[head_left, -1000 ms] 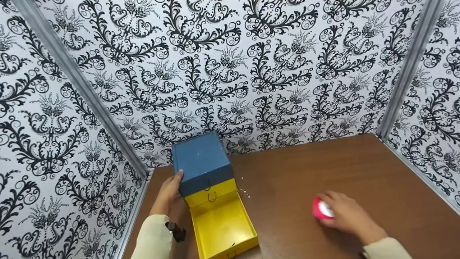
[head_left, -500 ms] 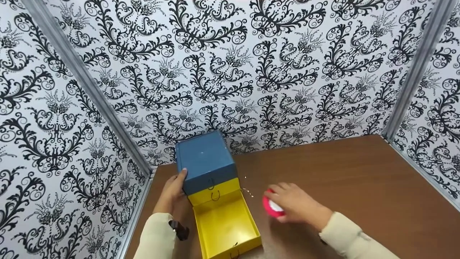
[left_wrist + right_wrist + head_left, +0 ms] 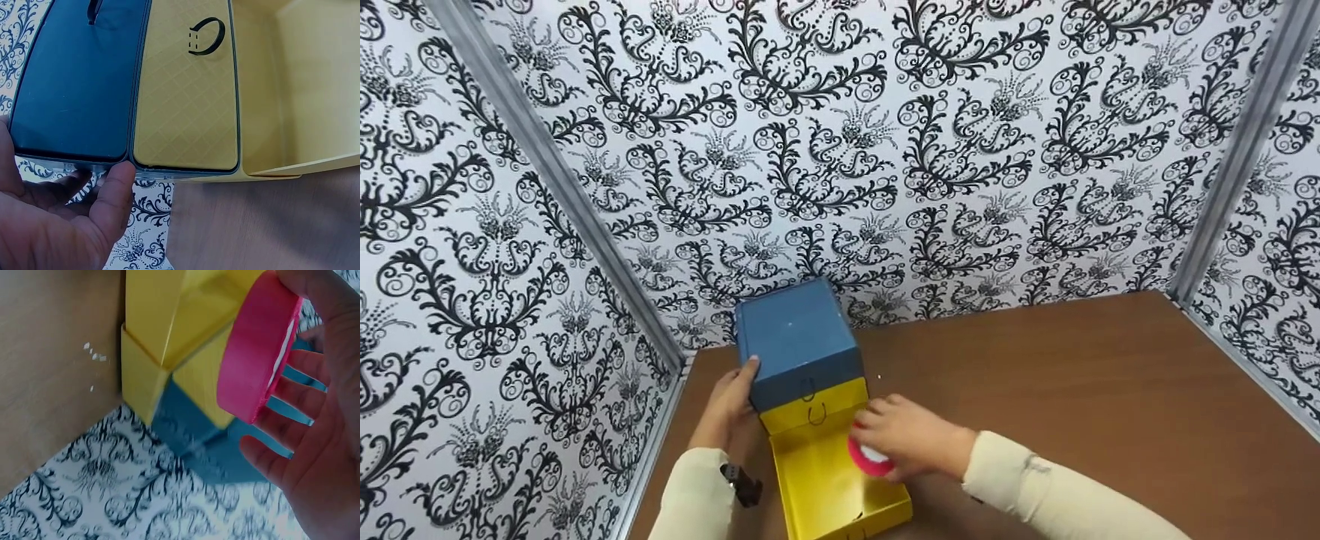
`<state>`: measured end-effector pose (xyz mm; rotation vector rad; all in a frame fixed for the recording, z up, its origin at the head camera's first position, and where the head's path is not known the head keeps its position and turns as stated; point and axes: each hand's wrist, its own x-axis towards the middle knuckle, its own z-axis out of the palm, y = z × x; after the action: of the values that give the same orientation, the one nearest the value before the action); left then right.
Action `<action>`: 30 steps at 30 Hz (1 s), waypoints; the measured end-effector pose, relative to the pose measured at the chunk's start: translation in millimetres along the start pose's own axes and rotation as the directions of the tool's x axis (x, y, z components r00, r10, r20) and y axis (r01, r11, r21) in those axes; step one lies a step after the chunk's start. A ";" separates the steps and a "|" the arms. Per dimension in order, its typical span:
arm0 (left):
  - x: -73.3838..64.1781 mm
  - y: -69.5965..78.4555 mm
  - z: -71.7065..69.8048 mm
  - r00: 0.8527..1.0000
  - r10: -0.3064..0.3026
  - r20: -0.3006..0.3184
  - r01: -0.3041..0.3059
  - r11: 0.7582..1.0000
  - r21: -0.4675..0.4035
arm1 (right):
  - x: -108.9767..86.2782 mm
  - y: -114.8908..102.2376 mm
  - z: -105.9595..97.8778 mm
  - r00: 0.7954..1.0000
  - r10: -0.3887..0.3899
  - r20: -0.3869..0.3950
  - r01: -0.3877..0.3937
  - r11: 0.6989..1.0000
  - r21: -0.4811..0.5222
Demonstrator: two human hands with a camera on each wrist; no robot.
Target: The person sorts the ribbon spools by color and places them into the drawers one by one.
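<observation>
A small drawer box point(image 3: 795, 330) stands at the left, with a blue top drawer front point(image 3: 73, 84) and a yellow drawer front point(image 3: 185, 101) below it. The lowest yellow drawer point(image 3: 817, 480) is pulled out toward me. My left hand point(image 3: 731, 401) rests against the box's left side, a fingertip at its top edge; in the left wrist view its fingers touch that side. Over the right side of the pulled-out drawer, my right hand point(image 3: 919, 439) holds a roll of pink ribbon point(image 3: 259, 349) with a white centre. The ribbon is pinched by its rim between thumb and fingers.
Brown tabletop point(image 3: 1057, 382) spreads to the right of the box. Tiny white bits point(image 3: 95, 354) lie on it beside the box. Black-and-white patterned walls point(image 3: 960, 150) with grey metal posts point(image 3: 1230, 150) close in the back and sides.
My right hand has carried the pink ribbon roll leftward across the table until it is over the pulled-out drawer. The left hand has stayed at the box's side. The head view has shifted slightly.
</observation>
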<state>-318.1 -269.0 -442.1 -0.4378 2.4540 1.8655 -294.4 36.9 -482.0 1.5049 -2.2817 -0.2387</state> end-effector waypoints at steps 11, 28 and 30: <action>0.3 0.1 3.4 1.000 0.002 0.000 -0.002 1.000 -0.013 | 29.7 -8.0 34.8 0.995 -0.087 0.049 0.092 0.990 -0.109; 1.1 -2.1 2.5 1.000 0.000 -0.008 0.000 1.000 0.020 | 56.8 -32.2 82.2 0.985 -0.086 0.148 0.119 0.965 -0.234; 1.1 -2.2 2.6 1.000 0.002 -0.008 -0.002 1.000 0.017 | 56.4 -32.7 83.6 0.984 -0.079 0.160 0.115 0.966 -0.234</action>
<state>-319.1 -267.3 -445.1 -0.4437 2.4745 1.8460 -320.8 -34.0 -556.4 1.5157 -2.1961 -0.6541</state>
